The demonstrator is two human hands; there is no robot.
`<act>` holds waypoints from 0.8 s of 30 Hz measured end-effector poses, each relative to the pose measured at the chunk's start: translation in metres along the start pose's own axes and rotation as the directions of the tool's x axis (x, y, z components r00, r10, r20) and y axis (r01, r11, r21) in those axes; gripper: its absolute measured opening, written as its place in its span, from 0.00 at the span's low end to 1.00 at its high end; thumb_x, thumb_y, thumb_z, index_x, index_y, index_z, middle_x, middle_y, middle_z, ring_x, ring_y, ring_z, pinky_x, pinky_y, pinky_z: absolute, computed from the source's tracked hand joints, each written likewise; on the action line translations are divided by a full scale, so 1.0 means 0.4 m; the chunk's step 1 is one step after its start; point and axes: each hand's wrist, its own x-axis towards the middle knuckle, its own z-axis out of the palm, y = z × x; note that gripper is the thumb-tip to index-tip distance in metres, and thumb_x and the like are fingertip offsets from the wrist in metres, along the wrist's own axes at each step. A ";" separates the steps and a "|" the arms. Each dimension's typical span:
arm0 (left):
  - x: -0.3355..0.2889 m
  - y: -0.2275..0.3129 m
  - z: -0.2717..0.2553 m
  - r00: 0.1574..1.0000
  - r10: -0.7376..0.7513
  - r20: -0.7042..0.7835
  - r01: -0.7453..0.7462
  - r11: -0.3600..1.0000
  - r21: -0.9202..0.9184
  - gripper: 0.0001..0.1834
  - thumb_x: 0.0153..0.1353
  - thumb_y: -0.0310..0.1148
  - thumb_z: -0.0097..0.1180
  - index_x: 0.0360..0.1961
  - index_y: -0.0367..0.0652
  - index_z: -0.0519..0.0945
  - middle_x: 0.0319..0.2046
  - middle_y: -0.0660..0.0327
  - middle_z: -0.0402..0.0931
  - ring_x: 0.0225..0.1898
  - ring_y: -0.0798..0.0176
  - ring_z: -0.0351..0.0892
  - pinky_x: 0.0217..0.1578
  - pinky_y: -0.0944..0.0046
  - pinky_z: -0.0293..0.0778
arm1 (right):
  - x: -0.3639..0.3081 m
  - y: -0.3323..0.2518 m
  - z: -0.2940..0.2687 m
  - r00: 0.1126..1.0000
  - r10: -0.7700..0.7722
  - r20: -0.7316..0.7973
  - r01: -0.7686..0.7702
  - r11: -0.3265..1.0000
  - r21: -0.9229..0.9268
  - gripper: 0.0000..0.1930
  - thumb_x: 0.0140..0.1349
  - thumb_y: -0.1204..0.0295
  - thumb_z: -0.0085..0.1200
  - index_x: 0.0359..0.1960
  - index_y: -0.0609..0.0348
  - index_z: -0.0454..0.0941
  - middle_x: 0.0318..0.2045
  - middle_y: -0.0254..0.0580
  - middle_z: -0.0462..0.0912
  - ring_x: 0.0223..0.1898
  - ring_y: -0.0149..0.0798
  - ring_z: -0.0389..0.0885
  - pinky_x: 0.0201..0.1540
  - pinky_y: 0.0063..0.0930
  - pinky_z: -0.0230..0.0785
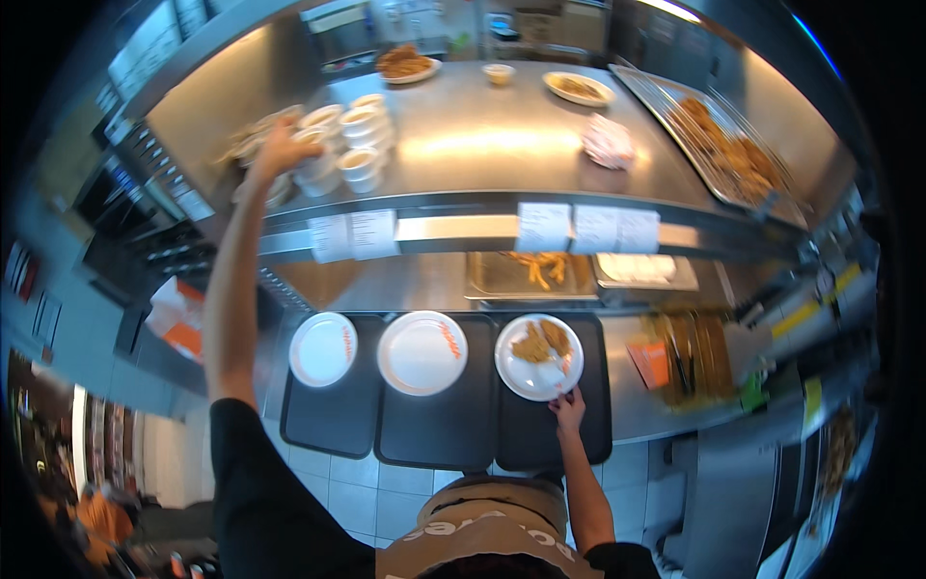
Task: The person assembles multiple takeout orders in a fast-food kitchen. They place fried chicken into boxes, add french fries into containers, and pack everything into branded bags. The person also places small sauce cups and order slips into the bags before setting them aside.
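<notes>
My left hand (284, 148) reaches up to the left end of the steel shelf, among stacked white cups (359, 166) with pale contents. It is slightly blurred, and whether its fingers grip a cup cannot be made out. Low on the right, my right hand (569, 409) pinches the near rim of a white plate (540, 388). Pieces of fried chicken (540, 342) lie on that plate, which is over the rightmost dark tray (555, 434). Two bare white plates, one at the left (323, 349) and one in the middle (422, 353), rest on the neighbouring trays.
On the shelf stand a plate of fried food (405, 66), a small cup (499, 73), an oval dish (578, 89), a wrapped item (607, 142) and a rack tray of fried pieces (723, 145). Below the shelf edge sits a pan of fries (538, 271). Tongs (687, 357) lie right.
</notes>
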 end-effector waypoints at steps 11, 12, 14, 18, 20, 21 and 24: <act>0.007 0.040 -0.079 0.998 0.054 -0.032 -0.048 0.986 0.158 0.53 0.40 0.45 0.78 0.66 0.38 0.64 0.54 0.40 0.76 0.55 0.48 0.78 0.54 0.55 0.74 | -0.001 -0.052 0.009 0.990 -0.039 -0.135 0.005 0.969 -0.248 0.32 0.64 0.75 0.60 0.71 0.61 0.64 0.30 0.39 0.80 0.28 0.31 0.80 0.31 0.25 0.76; 0.002 0.047 -0.095 0.998 0.061 -0.018 -0.057 0.981 0.184 0.54 0.40 0.46 0.79 0.66 0.38 0.64 0.54 0.41 0.76 0.54 0.49 0.79 0.53 0.55 0.75 | -0.003 -0.061 -0.001 0.982 -0.073 -0.176 0.014 0.949 -0.315 0.33 0.63 0.73 0.62 0.70 0.62 0.65 0.29 0.38 0.79 0.28 0.32 0.80 0.32 0.26 0.75; -0.019 0.069 -0.124 0.997 0.079 0.010 -0.079 0.967 0.244 0.54 0.42 0.48 0.79 0.67 0.37 0.65 0.50 0.44 0.78 0.51 0.52 0.80 0.49 0.56 0.77 | 0.006 -0.103 -0.022 0.913 -0.263 -0.313 0.143 0.922 -0.359 0.31 0.62 0.71 0.64 0.66 0.62 0.69 0.29 0.37 0.78 0.29 0.32 0.77 0.35 0.27 0.73; -0.148 0.154 -0.157 0.964 0.225 0.140 -0.241 0.964 0.109 0.52 0.45 0.45 0.78 0.69 0.37 0.65 0.49 0.47 0.76 0.49 0.53 0.81 0.49 0.58 0.78 | 0.072 -0.307 -0.031 0.831 -0.440 -0.340 0.422 0.897 -0.128 0.31 0.63 0.71 0.63 0.66 0.59 0.64 0.38 0.38 0.77 0.40 0.32 0.76 0.45 0.29 0.72; -0.249 0.216 -0.143 0.948 0.254 0.193 -0.281 0.952 0.125 0.51 0.47 0.42 0.77 0.69 0.36 0.65 0.49 0.48 0.75 0.51 0.53 0.80 0.51 0.58 0.78 | 0.122 -0.462 -0.003 0.780 -0.555 -0.289 0.577 0.817 -0.013 0.36 0.64 0.69 0.63 0.70 0.57 0.57 0.45 0.42 0.75 0.45 0.33 0.75 0.49 0.30 0.71; -0.302 0.250 -0.130 0.932 0.260 0.253 -0.289 0.953 0.085 0.51 0.47 0.41 0.77 0.69 0.36 0.64 0.50 0.49 0.75 0.52 0.54 0.78 0.52 0.58 0.77 | 0.139 -0.539 0.016 0.837 -0.485 -0.254 0.531 0.832 0.163 0.39 0.64 0.68 0.64 0.71 0.56 0.53 0.48 0.44 0.74 0.49 0.35 0.75 0.52 0.31 0.71; -0.466 0.335 -0.045 0.894 0.233 0.383 -0.228 0.972 -0.059 0.50 0.45 0.38 0.78 0.68 0.36 0.66 0.51 0.53 0.73 0.57 0.57 0.74 0.57 0.57 0.74 | 0.166 -0.743 0.074 0.946 -0.311 -0.087 0.313 0.812 0.493 0.48 0.63 0.64 0.67 0.75 0.55 0.41 0.54 0.50 0.73 0.57 0.42 0.75 0.57 0.37 0.71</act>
